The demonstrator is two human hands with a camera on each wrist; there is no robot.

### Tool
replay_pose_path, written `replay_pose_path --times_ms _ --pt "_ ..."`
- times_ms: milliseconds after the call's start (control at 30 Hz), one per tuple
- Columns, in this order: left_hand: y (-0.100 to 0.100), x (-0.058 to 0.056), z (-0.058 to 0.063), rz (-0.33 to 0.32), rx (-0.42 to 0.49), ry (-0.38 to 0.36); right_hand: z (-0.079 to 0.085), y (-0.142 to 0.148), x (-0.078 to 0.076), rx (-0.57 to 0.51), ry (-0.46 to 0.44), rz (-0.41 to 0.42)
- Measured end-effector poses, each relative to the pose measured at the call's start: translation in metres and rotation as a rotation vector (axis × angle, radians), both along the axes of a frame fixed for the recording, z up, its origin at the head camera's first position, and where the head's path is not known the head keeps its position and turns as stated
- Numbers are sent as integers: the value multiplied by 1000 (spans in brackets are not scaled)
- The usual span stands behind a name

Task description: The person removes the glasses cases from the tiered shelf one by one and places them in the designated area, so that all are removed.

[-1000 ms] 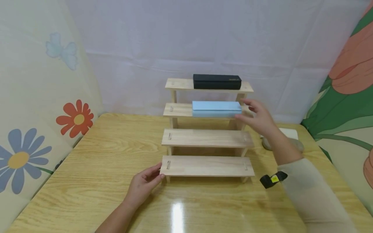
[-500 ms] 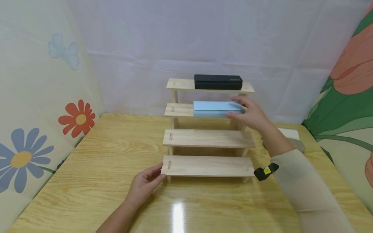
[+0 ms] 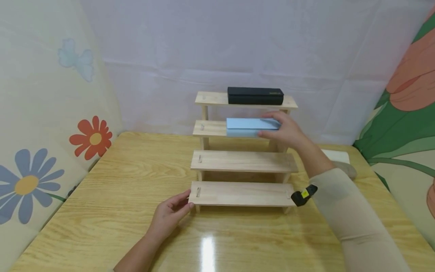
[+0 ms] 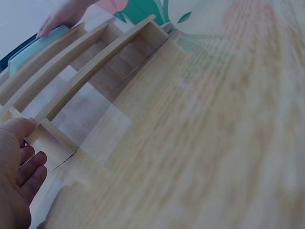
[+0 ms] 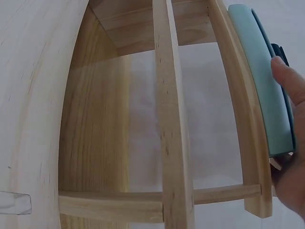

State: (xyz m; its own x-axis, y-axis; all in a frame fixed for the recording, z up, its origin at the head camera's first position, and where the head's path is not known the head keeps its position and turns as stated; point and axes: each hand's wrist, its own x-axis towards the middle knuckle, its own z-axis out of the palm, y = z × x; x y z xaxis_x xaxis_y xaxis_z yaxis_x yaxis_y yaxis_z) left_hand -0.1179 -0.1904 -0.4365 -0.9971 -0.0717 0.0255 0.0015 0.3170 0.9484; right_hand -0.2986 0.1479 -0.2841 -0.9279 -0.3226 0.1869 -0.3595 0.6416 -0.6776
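A four-step stand of pale wood (image 3: 241, 194) stands on the table. On its second-highest shelf lies a long light blue glasses case (image 3: 242, 127) with a fold-over flap. My right hand (image 3: 289, 130) grips the case's right end, thumb along the front and fingers behind it. In the right wrist view, the thumb presses the front of the blue case (image 5: 262, 81). A similar black glasses case (image 3: 255, 96) rests on the top shelf. At the lowest shelf's left end, my left hand (image 3: 170, 215) holds the corner, thumb at the front edge.
The two lower shelves carry nothing. Behind my right forearm, a white object (image 3: 336, 155) and a grey rounded one (image 3: 347, 169) lie on the wood-grain table (image 3: 136, 170). A white cloth (image 3: 163, 37) hangs behind the stand, with flower-printed panels on both sides.
My right hand has slid left from beside the blue case's right end to a grip over it. The blue case keeps its place on the shelf. My left hand stays at the lowest shelf.
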Motion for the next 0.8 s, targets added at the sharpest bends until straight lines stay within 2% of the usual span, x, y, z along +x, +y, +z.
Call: replay_pose_path --times_ms 300,800 --pt "0 -1 0 1 -6 1 1 -4 -2 54 -30 4" --pt "1 1 2 1 12 10 3 -7 -4 82 -77 8"
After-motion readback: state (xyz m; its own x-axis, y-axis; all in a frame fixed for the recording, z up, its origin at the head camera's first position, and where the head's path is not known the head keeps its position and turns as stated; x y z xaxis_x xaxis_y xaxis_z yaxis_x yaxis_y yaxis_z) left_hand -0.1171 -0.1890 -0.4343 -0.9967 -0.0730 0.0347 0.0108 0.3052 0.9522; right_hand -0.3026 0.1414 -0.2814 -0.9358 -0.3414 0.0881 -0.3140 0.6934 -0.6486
